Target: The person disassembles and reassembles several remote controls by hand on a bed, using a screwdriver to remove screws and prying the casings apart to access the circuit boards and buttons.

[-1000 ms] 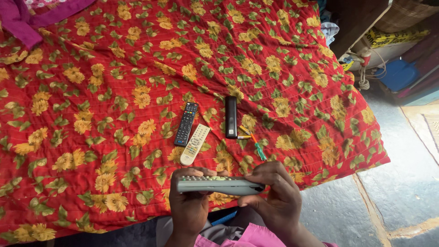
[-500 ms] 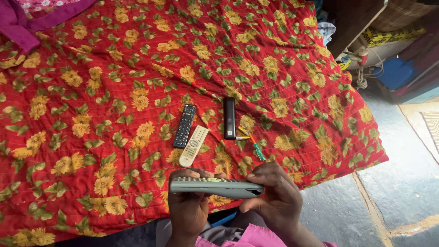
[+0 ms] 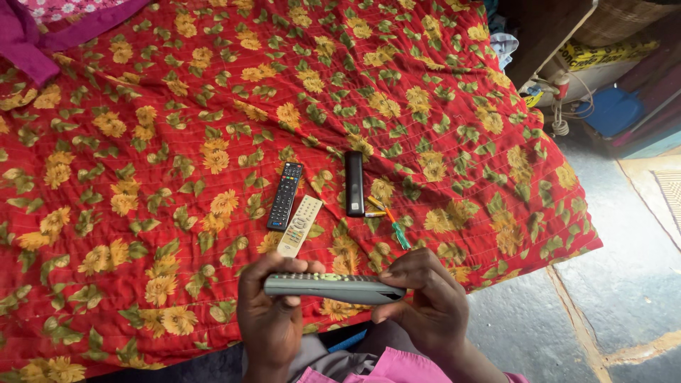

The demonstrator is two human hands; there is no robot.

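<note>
Left hand (image 3: 273, 315) wrapped round one end of a grey remote (image 3: 332, 287), held edge-on above the bed (image 3: 106, 177) edge. Right hand (image 3: 429, 308) pinches the other end, fingers curled. On the red floral bedspread beyond: 3 more remotes, one black with buttons (image 3: 285, 196), one beige (image 3: 299, 225) touching it, one plain black (image 3: 354, 184) apart. Just beside that: 1 green-handled screwdriver (image 3: 397, 230).

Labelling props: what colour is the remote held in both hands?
Grey: the long slim grey remote control shows best in the head view, its only view.
</note>
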